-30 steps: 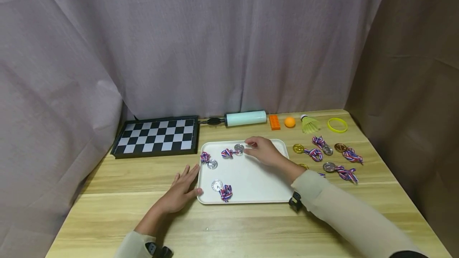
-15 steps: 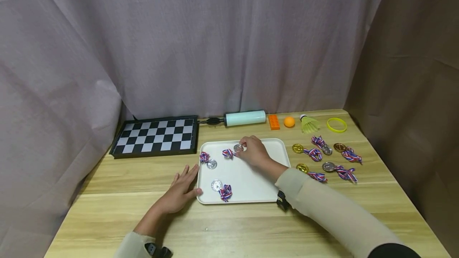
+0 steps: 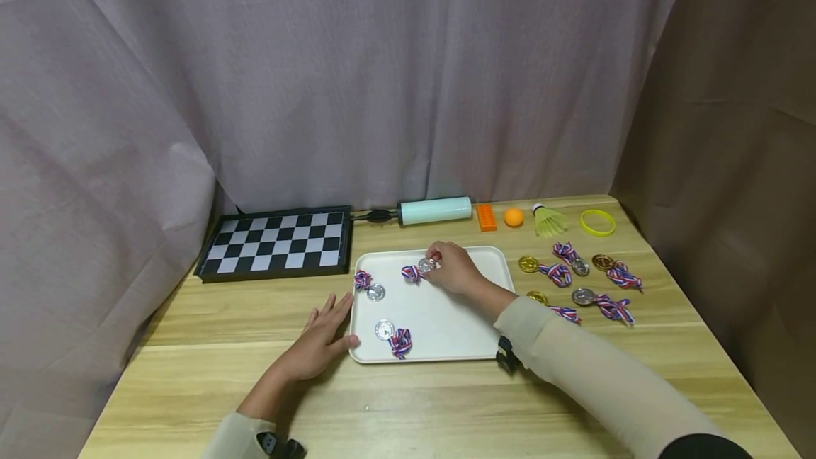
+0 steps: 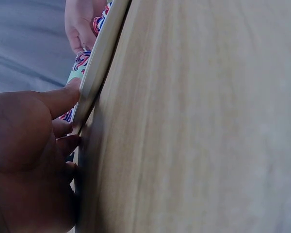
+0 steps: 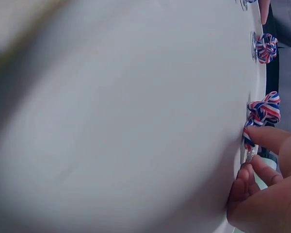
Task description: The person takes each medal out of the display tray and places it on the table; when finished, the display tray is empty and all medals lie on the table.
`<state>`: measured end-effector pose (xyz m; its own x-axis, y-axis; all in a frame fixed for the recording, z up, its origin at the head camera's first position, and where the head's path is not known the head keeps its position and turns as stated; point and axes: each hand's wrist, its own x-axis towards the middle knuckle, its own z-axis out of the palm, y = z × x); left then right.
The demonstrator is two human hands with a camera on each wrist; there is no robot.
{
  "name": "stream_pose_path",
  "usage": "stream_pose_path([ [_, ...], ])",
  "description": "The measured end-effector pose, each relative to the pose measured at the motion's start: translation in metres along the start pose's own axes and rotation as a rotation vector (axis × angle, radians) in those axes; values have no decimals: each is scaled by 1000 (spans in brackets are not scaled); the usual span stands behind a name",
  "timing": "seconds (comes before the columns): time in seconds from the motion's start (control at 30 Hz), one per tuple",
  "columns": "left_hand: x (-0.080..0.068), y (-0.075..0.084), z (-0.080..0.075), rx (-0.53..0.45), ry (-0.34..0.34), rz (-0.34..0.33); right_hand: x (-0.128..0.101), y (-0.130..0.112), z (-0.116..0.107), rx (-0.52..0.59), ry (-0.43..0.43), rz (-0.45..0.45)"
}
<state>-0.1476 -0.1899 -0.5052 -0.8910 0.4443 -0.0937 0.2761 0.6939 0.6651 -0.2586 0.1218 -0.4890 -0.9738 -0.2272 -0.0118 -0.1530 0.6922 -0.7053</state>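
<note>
Notably, we find the right hand toward the far edge of the white tray, its thumb and fingers pinched on the disc of a silver medal. In the right wrist view, we see the thumb against the striped ribbon beside the disc and the other fingertips opposite, with a narrow gap between them. The knotted end of the ribbon lies to the left of the disc; whether the disc touches the tray, we cannot tell.

By contrast, we see the left hand with fingers straight and spread, the thumb well apart from the index finger. The thumb tip touches the tray's rim by the near left corner, and the index fingertip meets the left edge; for the remaining fingers we cannot tell.

We note a second medal at the tray's left edge and a third medal by its near left corner. Beyond the right edge, we count five loose medals on the table.
</note>
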Motion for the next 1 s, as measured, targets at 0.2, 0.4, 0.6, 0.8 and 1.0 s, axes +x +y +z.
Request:
stream_pose_path([
  [0.2,1,-1,-1,7,-9,-6,0,5,-5,115,-18,1],
  [0.4,1,0,-2,-12,-22,-6,-9,3,-17,162,-44,-18],
  [0.6,1,0,-1,-8,-20,-8,-28,0,-38,199,-78,-51],
  [0.8,0,-1,0,-13,-9,-6,-52,6,-62,287,-100,-62],
  [1.0,0,-1,1,-10,-4,-2,-81,24,-84,358,-102,-40],
])
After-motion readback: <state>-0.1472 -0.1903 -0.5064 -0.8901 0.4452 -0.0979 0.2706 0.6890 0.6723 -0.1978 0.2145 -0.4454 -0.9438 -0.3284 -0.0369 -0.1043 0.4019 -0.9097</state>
